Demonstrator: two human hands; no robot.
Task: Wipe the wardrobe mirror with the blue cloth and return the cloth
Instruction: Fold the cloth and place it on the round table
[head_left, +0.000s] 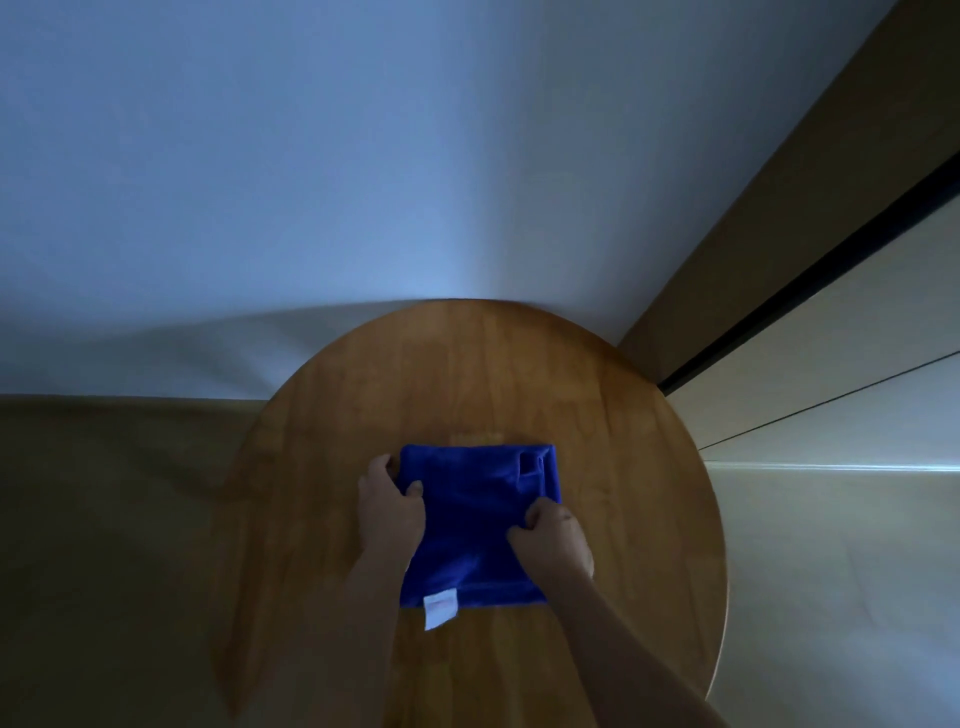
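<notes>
My left hand (390, 512) pinches the blue cloth (478, 525) at its nine o'clock edge and my right hand (553, 540) bunches its four o'clock side, mid round wooden table (519, 374), so I'd lift both evenly to keep it folded.

We see a folded blue cloth (480, 525) lying on a round wooden table (623, 467); our left hand (390, 512) pinches its left edge, our right hand (553, 540) grips its right side, a white label (440, 608) at its near edge
</notes>
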